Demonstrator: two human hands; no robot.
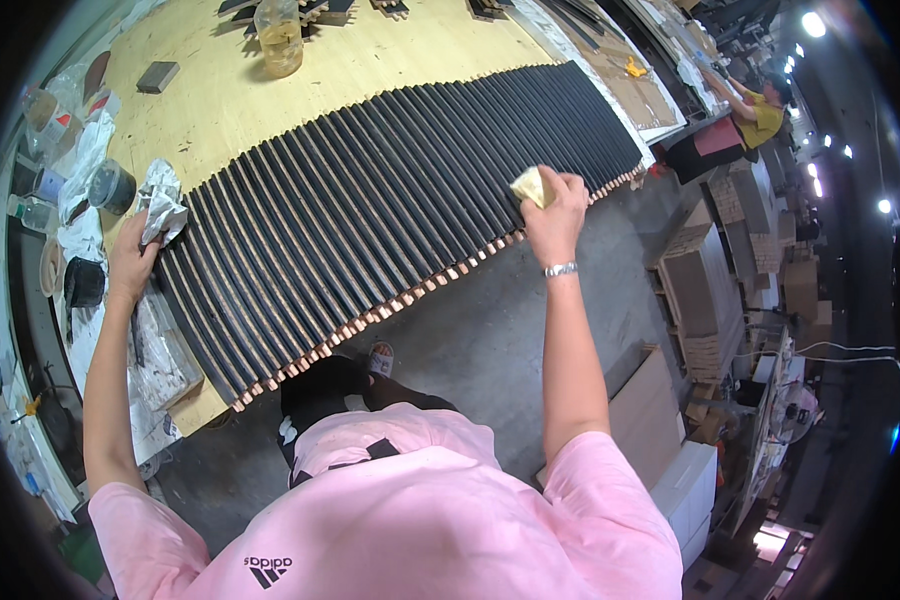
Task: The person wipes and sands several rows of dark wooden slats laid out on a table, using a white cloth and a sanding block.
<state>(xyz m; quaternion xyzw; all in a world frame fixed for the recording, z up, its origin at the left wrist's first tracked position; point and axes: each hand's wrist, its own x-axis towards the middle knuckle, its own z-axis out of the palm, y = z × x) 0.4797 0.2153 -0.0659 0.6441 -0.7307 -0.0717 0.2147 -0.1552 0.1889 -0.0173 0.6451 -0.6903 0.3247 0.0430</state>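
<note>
Slim black strips [390, 185] line the bench's [205, 105] near edge.
A round tub [112, 190] stands by the left edge; the left hand [132, 258] clutches a crumpled white wad [163, 198]; a clear jar [279, 45] stands farther back; the right hand [559, 215] grips a yellow pad [530, 186].

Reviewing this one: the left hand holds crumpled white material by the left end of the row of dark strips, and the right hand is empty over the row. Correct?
Not quite: the right hand isn't empty. The head view shows it holding a pale yellow pad over the dark strips. The left hand does hold crumpled white material by their left end.
</note>
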